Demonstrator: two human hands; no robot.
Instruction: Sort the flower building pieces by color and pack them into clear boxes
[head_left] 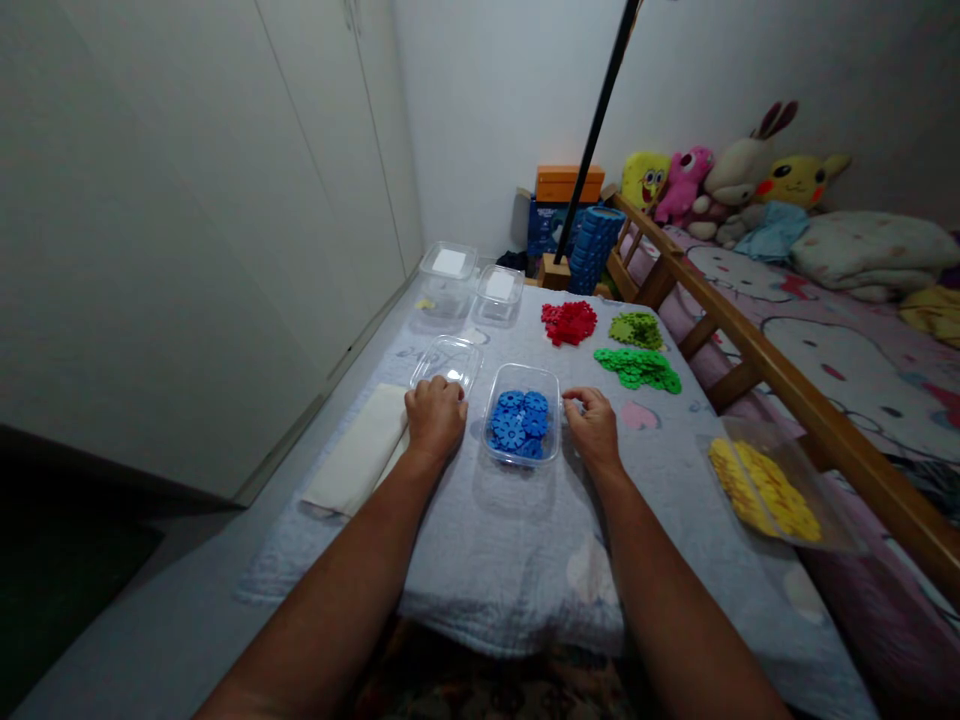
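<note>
My left hand (436, 418) is closed over the near edge of a clear plastic lid (471, 357), its fingers curled down and partly hidden. Between my hands stands a clear plastic container (523, 372) with several blue gear-shaped plastic pieces (513, 428) inside. At the container's right side rests my right hand (594, 425), fingers loosely bent and a little apart. Its fingertips are at or very near the container's wall; contact is hard to make out. No piece shows in that hand. A folded cream cloth (360, 450) lies beside my left wrist.
Two lidded clear containers (448, 285) (500, 290) stand at the back left. Piles of red (568, 322), olive-green (636, 330) and bright green pieces (639, 369) lie at the back right. A bag of yellow pieces (765, 490) lies near the wooden bed rail (739, 345).
</note>
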